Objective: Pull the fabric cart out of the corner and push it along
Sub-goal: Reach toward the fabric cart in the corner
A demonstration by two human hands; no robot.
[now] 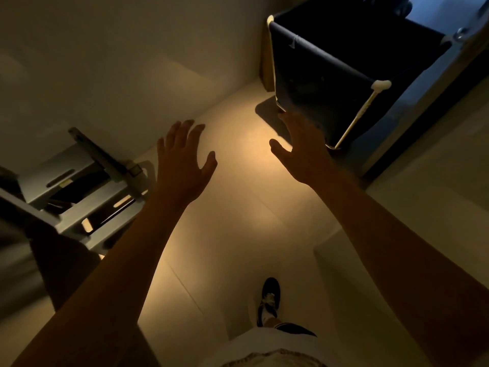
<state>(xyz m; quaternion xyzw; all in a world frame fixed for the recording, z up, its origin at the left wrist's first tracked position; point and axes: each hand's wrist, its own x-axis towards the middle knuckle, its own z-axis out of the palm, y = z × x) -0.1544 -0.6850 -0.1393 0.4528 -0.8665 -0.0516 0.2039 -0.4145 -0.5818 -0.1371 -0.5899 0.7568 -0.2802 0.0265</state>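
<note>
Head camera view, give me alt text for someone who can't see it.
In a dim room, a person's left hand and right hand, both open and empty, reach toward a dark fabric cart standing in the corner. A grey step stool sits at left; one shoe shows below.

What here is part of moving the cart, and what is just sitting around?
Part of the job: fabric cart in the corner; left hand and right hand, both open, holding nothing.

Just about: grey step stool by the wall.
</note>
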